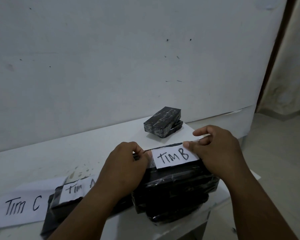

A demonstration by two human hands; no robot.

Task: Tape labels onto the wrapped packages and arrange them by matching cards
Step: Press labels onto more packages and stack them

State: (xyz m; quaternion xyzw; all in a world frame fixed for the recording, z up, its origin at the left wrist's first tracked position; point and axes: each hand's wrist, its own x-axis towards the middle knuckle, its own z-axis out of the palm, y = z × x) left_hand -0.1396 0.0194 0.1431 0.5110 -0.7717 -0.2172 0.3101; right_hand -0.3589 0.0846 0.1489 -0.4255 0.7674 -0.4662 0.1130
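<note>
A black wrapped package point(177, 191) lies on the white table point(59, 158) in front of me. A white label reading "TIM B" point(174, 157) sits on its top. My left hand point(126, 163) pinches clear tape at the label's left end. My right hand point(216, 149) pinches the tape at the label's right end, thumb on the paper. To the left lies another black package point(62, 210) with a taped "TIM A" label point(76, 189), partly hidden by my left forearm. A white "TIM C" card point(21, 207) lies flat at far left.
A third black wrapped package point(163, 122), without a label, sits at the table's back right corner near the grey wall. The table's right edge drops to a pale floor point(275, 161). Green paint specks mark the tabletop.
</note>
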